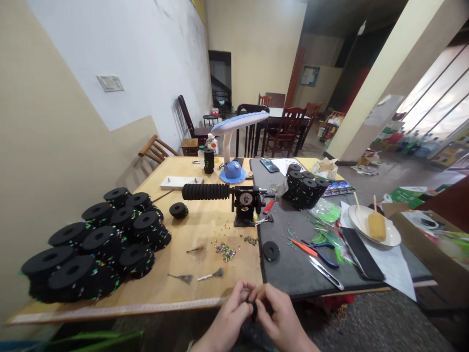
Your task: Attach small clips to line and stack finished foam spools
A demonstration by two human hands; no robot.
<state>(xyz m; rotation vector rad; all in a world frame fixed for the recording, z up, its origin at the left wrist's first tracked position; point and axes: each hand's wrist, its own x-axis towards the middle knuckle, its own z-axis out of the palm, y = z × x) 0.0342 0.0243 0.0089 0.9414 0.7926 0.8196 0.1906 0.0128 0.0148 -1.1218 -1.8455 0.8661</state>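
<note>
At the table's front edge, my left hand (233, 315) and my right hand (275, 313) meet with bent fingers and closed fingertips. Something small and dark lies between them, mostly hidden by the fingers; its kind cannot be made out. Beyond them a small black machine (245, 208) carries a row of black foam discs (205, 191) on its shaft. A loose black foam ring (271, 251) lies on the grey mat, just past my right hand. Small multicoloured pieces (226, 251) and several little brush-like bundles (210, 275) are spread on the wood ahead of my left hand.
Stacks of black foam discs (100, 239) crowd the left side; more discs (307, 188) stand at the back right. A blue lamp (233, 173) rises behind the machine. Tweezers (326, 274), pliers (324, 252), a dark phone (362, 254) and a plate (355, 215) occupy the right.
</note>
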